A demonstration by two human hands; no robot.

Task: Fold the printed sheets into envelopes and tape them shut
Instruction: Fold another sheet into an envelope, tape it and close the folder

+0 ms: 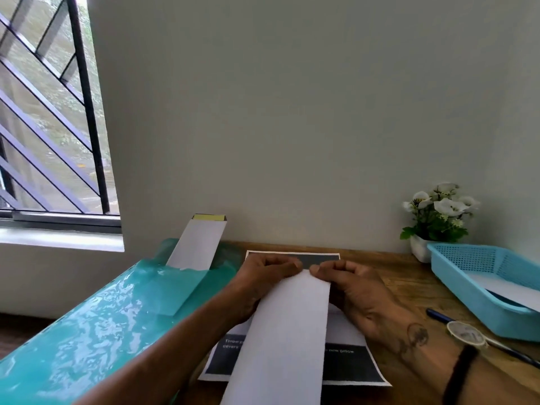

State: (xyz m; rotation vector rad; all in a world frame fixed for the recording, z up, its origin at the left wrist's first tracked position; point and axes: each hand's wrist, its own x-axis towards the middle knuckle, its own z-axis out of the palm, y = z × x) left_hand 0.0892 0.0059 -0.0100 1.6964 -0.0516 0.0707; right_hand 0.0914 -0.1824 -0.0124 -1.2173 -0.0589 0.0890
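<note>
Left hand fingers: the left hand point(264, 283) is curled, fingertips pinched down on the far edge of the white strip point(287, 334).
Right hand fingers: the right hand point(355, 290) is curled the same way, pinching that edge just beside the left.
Strip: a folded white panel, running from the fingertips toward the person, lying over the printed sheet point(350, 368) on the bench point(409, 276).
Handling: light, thin and limp, I judge; it creases easily and may slide, so grip at edges and corners.
Writing: white words on a dark band, "Throw", "covers", "new pillow"; the rest is hidden.
Nearby: a blue basket point(467, 290) holding paper, a pen point(438, 315) and a watch point(466, 334).
</note>
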